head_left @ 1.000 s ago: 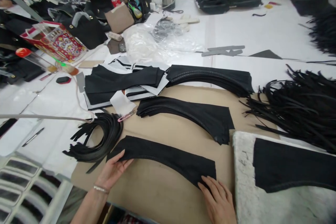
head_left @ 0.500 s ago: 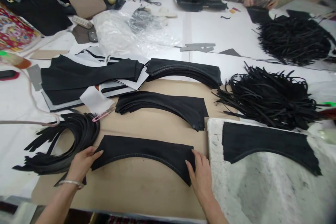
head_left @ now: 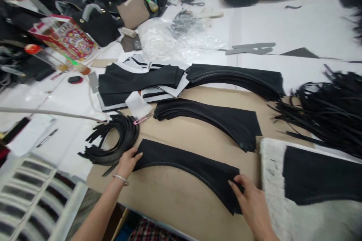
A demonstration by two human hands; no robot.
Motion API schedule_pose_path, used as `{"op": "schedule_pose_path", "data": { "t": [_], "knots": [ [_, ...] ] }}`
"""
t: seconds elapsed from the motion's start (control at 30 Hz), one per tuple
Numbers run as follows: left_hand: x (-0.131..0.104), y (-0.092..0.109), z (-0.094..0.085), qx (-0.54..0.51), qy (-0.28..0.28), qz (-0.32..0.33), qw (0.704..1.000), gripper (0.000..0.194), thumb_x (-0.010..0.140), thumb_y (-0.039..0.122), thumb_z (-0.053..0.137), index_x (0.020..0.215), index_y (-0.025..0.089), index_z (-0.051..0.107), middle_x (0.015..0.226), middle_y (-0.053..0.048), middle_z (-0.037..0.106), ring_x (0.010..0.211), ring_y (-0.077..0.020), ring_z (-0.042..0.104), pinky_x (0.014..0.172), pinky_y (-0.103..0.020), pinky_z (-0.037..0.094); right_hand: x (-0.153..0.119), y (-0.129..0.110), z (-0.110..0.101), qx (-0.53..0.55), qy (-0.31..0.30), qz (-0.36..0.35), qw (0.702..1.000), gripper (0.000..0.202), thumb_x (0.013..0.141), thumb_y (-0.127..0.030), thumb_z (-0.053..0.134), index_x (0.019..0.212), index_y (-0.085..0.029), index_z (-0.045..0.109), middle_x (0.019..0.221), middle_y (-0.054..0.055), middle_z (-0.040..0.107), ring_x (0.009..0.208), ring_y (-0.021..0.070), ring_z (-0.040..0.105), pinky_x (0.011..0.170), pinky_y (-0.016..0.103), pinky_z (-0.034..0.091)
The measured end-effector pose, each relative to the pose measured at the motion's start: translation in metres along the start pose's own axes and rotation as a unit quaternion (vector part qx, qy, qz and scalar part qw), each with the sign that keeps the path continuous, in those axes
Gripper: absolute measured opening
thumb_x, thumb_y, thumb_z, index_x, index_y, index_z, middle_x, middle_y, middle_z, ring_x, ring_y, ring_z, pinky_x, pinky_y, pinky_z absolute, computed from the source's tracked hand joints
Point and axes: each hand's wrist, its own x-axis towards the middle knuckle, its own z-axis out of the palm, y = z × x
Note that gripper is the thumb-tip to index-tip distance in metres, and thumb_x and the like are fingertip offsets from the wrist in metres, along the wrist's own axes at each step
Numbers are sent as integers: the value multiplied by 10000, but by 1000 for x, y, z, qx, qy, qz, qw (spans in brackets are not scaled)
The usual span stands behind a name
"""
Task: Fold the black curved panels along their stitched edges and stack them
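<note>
A black curved piece (head_left: 186, 165) lies on the brown board (head_left: 169, 199) between my hands. My left hand (head_left: 128, 163) pinches its left end between thumb and fingers. At the right end, the thumb and fingers of my right hand (head_left: 250, 196) are closed on its edge. Behind it rests a stack of similar black pieces (head_left: 206, 118), and a further stack (head_left: 234, 79) lies beyond. To the left sits a coil of black strips (head_left: 124, 131), beside a pink clip (head_left: 143, 118).
On the right, a white slab (head_left: 271, 180) bears another black piece (head_left: 319, 173). Behind it is a heap of black strips (head_left: 333, 109). Further back lie clear plastic (head_left: 158, 37) and a red patterned bag (head_left: 70, 39). A slotted white rack (head_left: 36, 196) stands lower left.
The view has swung left, so things appear further right and the slotted rack now shows. Both hands remain at the ends of the black piece, which looks more slanted.
</note>
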Motion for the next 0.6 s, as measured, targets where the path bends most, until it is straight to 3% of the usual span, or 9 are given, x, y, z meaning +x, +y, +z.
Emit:
{"op": "schedule_pose_path", "data": {
  "t": [0.13,0.3,0.43,0.6],
  "knots": [
    [2,-8,-4,1,-1,37,999,321,538,420,741,558,182,526,561,32,538,623,-163,529,585,-235,414,-5,11,5,94,-35,95,990,344,813,-572,480,915,-257,572,788,10,678,604,191,620,557,279,463],
    [1,-11,-6,0,-10,61,998,280,589,416,699,588,180,548,590,20,572,646,-172,547,605,-243,427,-2,18,11,131,-25,113,985,418,779,-608,497,937,-234,599,780,27,685,654,206,637,563,270,482],
    [3,-14,-5,17,6,67,998,271,585,410,685,568,181,541,580,25,574,636,-174,551,593,-247,428,5,18,16,94,-41,156,982,506,739,-680,469,939,-236,607,644,9,639,554,213,615,487,280,457],
    [7,-20,-5,53,32,75,995,245,600,400,659,567,182,552,572,27,579,614,-171,554,589,-253,430,8,17,19,89,-17,146,985,582,726,-695,478,1055,-225,582,791,53,655,618,228,632,499,291,466]
  ]
}}
